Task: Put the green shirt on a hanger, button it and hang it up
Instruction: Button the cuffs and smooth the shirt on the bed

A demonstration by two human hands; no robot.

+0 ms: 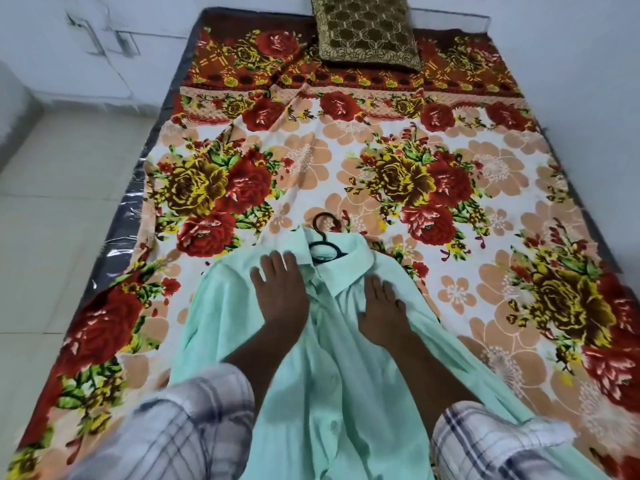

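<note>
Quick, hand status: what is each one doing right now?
Left hand: open, fingers flat on the green shirt, holding nothing.
Right hand: open, flat on the green shirt, holding nothing.

We're in a bedroom at home, folks: a low bed (188, 53) fills the view under a bright flowered blanket (346, 157). A gold-brown cushion (367, 26) sits at the far end against the white wall (571, 64). A shiny grey mattress edge (131, 188) runs down the left, with a pale tiled floor (52, 220) alongside.
</note>
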